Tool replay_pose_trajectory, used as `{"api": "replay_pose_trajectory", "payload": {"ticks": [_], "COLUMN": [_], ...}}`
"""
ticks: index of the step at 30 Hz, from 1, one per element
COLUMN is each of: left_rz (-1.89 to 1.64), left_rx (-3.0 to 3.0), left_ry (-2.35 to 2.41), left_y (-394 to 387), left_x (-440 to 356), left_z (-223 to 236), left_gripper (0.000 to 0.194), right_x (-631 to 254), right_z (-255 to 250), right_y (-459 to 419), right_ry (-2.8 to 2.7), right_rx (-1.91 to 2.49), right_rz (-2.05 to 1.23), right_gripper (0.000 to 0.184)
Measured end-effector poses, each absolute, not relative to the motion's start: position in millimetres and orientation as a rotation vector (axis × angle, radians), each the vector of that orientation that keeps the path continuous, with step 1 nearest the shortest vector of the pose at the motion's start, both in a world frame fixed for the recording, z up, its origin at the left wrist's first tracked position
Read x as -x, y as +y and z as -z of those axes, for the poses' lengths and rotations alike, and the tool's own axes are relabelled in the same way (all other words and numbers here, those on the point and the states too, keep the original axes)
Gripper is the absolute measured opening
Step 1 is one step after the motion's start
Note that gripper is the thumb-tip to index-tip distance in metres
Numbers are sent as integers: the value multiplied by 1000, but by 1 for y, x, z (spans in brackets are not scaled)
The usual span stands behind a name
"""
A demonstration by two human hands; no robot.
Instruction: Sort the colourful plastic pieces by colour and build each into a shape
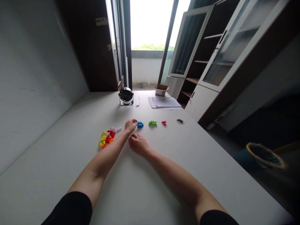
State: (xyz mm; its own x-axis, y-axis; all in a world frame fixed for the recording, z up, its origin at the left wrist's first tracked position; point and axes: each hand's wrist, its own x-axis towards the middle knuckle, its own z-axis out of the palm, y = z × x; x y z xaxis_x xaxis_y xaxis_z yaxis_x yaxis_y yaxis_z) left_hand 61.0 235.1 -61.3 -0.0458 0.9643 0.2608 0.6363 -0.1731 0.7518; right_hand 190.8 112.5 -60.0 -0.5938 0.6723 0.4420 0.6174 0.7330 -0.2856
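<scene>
White counter: blue brick, green brick, red brick lay spaced singly, away from the mixed pile; left hand sat just beside blue, grip unclear; my right hand empty, apart.

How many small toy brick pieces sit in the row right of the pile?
3: a blue brick piece by the left hand, a green one next, and a red one furthest right.

On a white table, the left hand sits just beside blue toy bricks, with green bricks and red bricks in a row beyond. The right hand rests on the table, and a heap of mixed bricks lies left of both hands.
</scene>
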Motion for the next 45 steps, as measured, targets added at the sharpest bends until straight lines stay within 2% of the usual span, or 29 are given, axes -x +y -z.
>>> {"api": "replay_pose_trajectory", "payload": {"ticks": [21, 26, 32, 38, 45], "left_rz": [-1073, -1059, -1024, -732, -509], "left_rx": [-1853, -1859, -1939, -2190, -2322], "left_ry": [1716, 1691, 1702, 2024, 2055], "left_y": [235, 230, 219, 190, 161], "left_x": [-68, -63, -36, 15, 28], "left_z": [66, 59, 41, 36, 34], "left_gripper": [20, 24, 20, 17, 20], "right_x": [-190, -190, -192, -194, -193], "right_z": [60, 58, 56, 53, 52], "right_y": [113, 112, 111, 110, 110], "right_ry": [-2391, -2407, -2429, -2441, -2434], "right_rx": [988, 986, 975, 957, 953], "right_rz": [-172, -166, -193, -210, -216], "right_gripper": [24, 17, 13, 15, 16]}}
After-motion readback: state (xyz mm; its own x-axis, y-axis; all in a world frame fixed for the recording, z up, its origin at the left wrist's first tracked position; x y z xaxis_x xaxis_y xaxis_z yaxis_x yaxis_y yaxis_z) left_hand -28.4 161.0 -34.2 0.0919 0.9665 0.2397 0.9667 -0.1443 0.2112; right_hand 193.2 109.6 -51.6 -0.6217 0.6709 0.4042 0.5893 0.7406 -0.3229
